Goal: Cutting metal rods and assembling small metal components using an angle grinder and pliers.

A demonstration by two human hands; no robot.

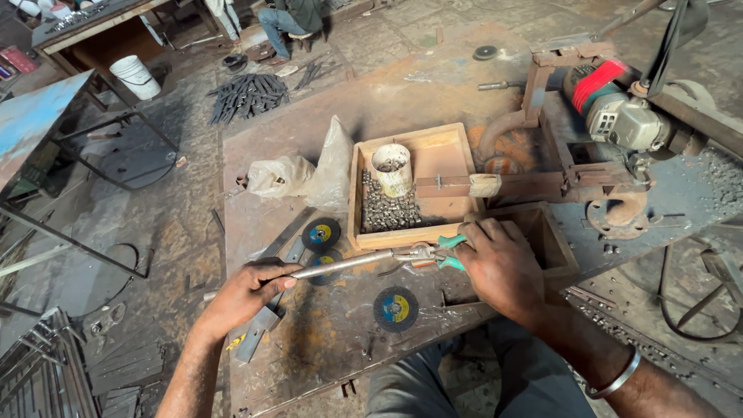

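My left hand grips the near end of a thin metal rod that lies across the rusty steel bench. My right hand is closed on pliers with teal handles, whose jaws clamp the rod's far end near 535,327. Right behind the pliers sits a wooden tray holding several small grey metal pieces and a white cup. Three cutting discs lie close by, one between my hands.
A chop saw with a red and grey motor stands at the right on a steel frame. A crumpled plastic bag lies left of the tray. Farther back are a white bucket, a pile of dark metal strips and a seated person.
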